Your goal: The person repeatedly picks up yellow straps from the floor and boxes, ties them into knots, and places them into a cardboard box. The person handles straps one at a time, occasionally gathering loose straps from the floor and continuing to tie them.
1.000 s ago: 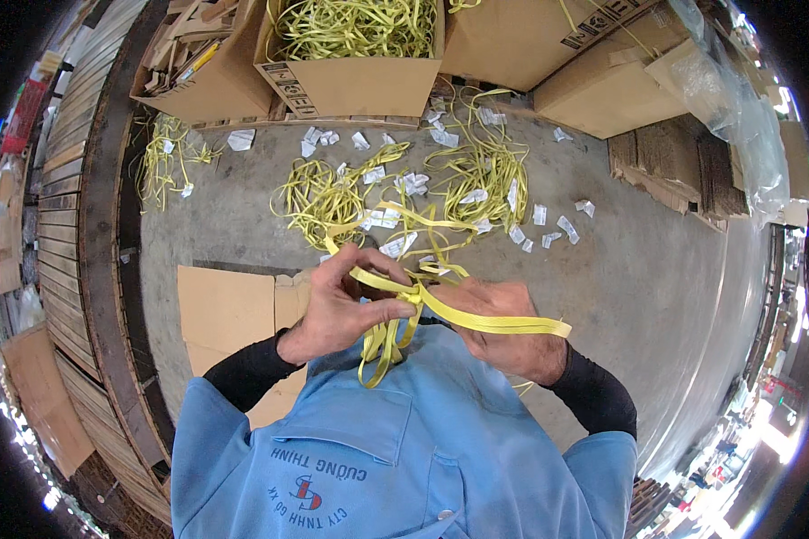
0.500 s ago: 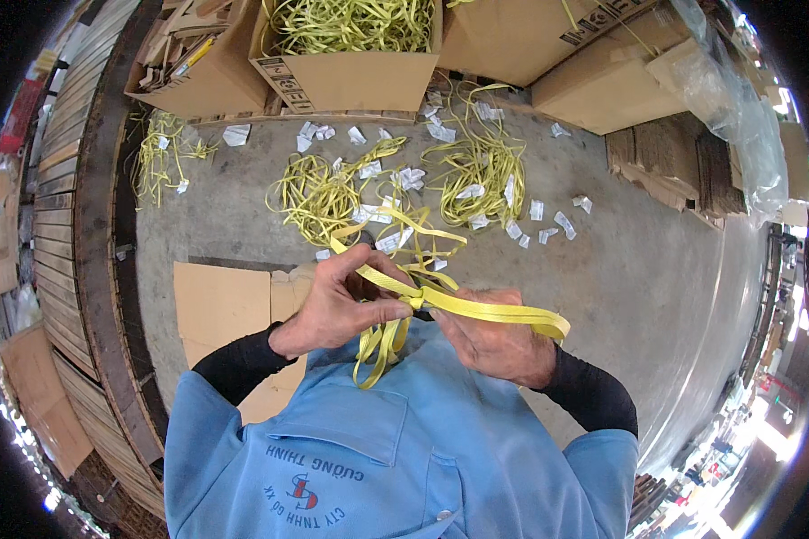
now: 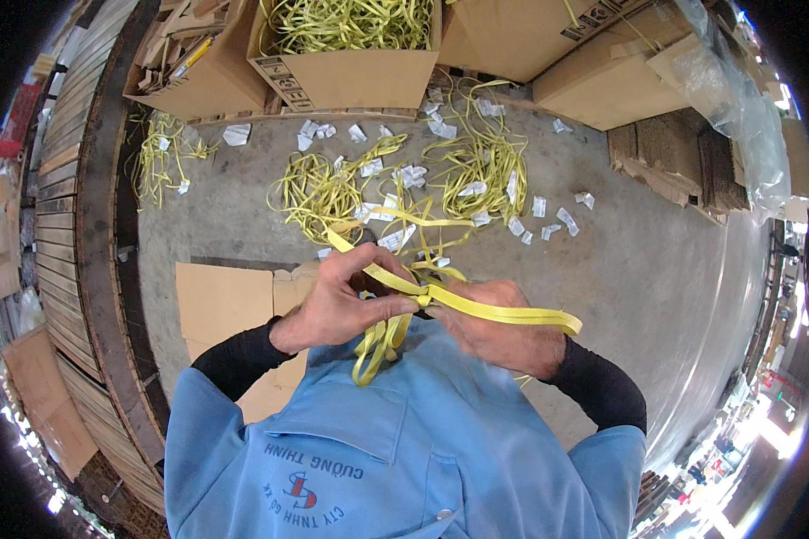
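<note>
Seemingly working a knot [image 3: 424,299] in a flat yellow fabric-like strap [image 3: 512,313].
Mid-view, the left hand [image 3: 343,305] is pinching it from nine o'clock; the right hand [image 3: 503,343] is touching from four, but I cannot tell its grip. Tightening would be needing firm fingers.

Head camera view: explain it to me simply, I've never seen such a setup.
There is no machine here, only a person's two bare hands. A wide fisheye camera worn on the head looks down past the person's blue shirt, so straight edges bend toward the rim. The left hand pinches a yellow strap beside what looks like a knot; the right hand is partly covered by the strap, so its grip is unclear. On the grey floor lie tangled yellow straps and white scraps. Beyond them, a cardboard box holds more straps.
</note>
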Tool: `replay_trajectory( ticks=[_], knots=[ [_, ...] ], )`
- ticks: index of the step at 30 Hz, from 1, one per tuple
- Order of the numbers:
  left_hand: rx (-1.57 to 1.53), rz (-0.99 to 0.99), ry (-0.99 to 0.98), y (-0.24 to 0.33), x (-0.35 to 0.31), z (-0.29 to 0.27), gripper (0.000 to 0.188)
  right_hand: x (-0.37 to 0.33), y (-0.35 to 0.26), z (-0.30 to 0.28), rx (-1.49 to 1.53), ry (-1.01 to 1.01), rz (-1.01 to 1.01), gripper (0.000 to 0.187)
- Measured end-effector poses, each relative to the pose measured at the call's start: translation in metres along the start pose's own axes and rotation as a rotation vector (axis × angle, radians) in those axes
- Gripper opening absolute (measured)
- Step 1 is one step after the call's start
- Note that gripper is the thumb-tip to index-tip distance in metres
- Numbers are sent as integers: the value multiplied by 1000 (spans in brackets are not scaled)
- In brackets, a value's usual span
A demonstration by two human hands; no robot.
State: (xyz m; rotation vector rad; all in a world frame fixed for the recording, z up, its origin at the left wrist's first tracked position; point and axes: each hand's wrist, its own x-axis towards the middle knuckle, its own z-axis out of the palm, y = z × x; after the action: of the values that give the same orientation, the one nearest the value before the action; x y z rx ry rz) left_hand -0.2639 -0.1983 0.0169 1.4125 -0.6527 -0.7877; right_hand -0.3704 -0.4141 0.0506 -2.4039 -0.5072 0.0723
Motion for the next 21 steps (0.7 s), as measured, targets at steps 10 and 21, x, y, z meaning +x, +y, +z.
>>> replay_trajectory(
  ticks=[10, 21],
  knots=[
    [74, -39, -137, 1, 3, -14, 39, 2, -8, 7, 122, -191, 158, 14],
    [65, -41, -152, 2, -3, -27, 33, 22, -14, 24, 339, -103, 229, 17]
  ],
)
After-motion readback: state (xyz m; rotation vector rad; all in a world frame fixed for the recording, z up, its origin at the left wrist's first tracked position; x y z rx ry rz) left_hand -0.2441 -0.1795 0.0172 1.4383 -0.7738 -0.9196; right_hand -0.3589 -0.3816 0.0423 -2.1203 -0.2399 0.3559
